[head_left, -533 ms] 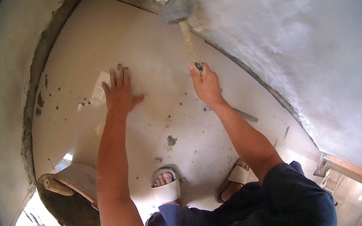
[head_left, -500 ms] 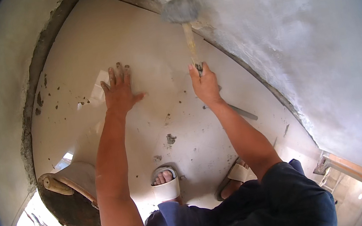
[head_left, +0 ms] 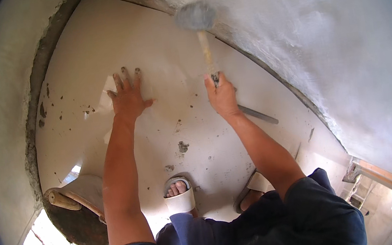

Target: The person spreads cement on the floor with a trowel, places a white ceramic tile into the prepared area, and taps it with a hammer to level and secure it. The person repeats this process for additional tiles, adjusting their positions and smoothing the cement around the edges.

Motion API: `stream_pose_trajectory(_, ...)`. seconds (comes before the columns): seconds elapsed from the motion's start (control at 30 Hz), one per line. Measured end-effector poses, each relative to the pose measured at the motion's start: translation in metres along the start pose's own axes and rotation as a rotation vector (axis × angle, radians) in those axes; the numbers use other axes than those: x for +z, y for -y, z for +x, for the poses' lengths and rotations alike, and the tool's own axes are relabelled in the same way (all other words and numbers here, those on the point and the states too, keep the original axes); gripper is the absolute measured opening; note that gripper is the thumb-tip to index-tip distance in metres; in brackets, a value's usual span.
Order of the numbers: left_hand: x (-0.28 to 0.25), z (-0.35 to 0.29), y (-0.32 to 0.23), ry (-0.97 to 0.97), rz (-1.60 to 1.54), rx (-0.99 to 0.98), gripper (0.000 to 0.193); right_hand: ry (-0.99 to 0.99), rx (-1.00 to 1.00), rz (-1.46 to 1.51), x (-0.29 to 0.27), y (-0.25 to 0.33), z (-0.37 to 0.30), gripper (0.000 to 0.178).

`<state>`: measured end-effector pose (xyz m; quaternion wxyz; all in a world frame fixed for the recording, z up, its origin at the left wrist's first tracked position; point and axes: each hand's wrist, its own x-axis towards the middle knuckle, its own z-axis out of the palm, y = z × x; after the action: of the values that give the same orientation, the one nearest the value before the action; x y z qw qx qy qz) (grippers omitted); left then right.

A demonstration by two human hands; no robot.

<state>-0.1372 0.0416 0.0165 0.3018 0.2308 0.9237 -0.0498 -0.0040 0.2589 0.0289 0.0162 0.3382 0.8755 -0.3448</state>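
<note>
My right hand (head_left: 222, 94) grips the wooden handle of a mallet (head_left: 196, 17) whose thick grey head points away from me, near the foot of the right wall. The mallet's head is slightly blurred. Pressed flat on the pale tiled floor (head_left: 156, 43), my left hand (head_left: 127, 98) has its fingers spread, the fingertips smeared with grey mortar. A dark metal bar (head_left: 259, 114) lies on the floor beside my right wrist, partly hidden by it. Grey mortar crumbs (head_left: 183, 147) are scattered between my arms.
A bucket (head_left: 70, 223) stands at the lower left with a wooden-handled trowel (head_left: 65, 199) across it. Plastered walls (head_left: 335, 54) rise on both sides, with a rough gap along the floor's edge. My sandalled feet (head_left: 178, 196) are close by. A wooden strip (head_left: 389, 179) lies at the lower right.
The mallet's head and my right hand are slightly lower in the picture. My left hand stays flat on the floor. The whole view has shifted a little.
</note>
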Motion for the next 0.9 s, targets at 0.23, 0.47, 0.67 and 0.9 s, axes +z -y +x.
stream_pose_trajectory(0.23, 0.003, 0.001, 0.003, -0.048, -0.013, 0.013, 0.109, -0.037, -0.133, -0.083, 0.013, -0.008, -0.016, 0.049)
stream_pose_trajectory(0.47, 0.009, 0.001, 0.008, -0.006, 0.049, 0.033, 0.116, 0.044, -0.108, -0.018, 0.008, -0.014, -0.042, 0.048)
stream_pose_trajectory(0.67, 0.016, -0.003, 0.009, -0.048, 0.039, 0.035, 0.115, 0.107, -0.065, -0.095, 0.014, -0.030, -0.066, 0.044)
stream_pose_trajectory(0.9, 0.035, -0.020, 0.015, -0.097, -0.005, 0.007, 0.113, 0.124, -0.140, -0.089, 0.007, -0.040, -0.081, 0.043)
